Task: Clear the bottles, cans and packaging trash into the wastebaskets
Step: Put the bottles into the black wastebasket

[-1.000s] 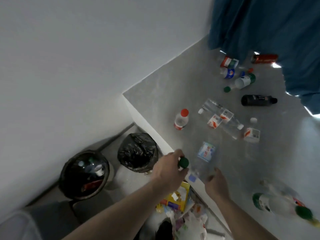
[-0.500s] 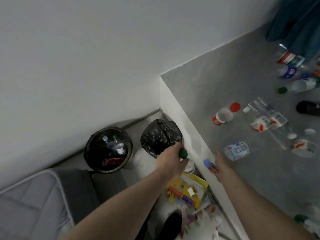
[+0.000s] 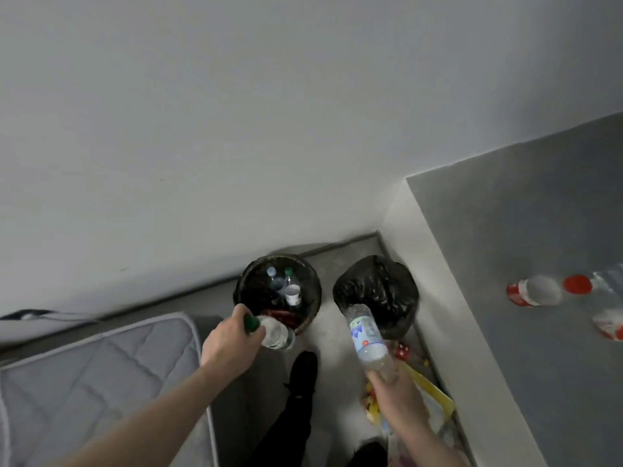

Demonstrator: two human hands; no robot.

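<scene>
My left hand [image 3: 229, 342] grips a clear bottle with a green cap [image 3: 276, 336] by its neck, just at the near rim of the round black wastebasket [image 3: 246, 284], which holds several bottles and a red can. My right hand [image 3: 397, 396] holds a clear bottle with a blue-and-white label [image 3: 365, 335] by its cap end, its base pointing toward the second basket, lined with a crumpled black bag [image 3: 377, 288]. On the grey table [image 3: 522, 247] at the right lie a red-capped bottle [image 3: 536, 290] and other clear bottles [image 3: 610, 318].
A grey quilted mattress [image 3: 94, 375] fills the lower left. Colourful packaging and a yellow box [image 3: 435, 396] lie on the floor beside the table's side. My dark-clad foot [image 3: 300, 375] stands between the hands. A white wall rises behind the baskets.
Both hands carried their bottles off the table and down toward the baskets. The view swung left and down, so most of the table's litter left the frame.
</scene>
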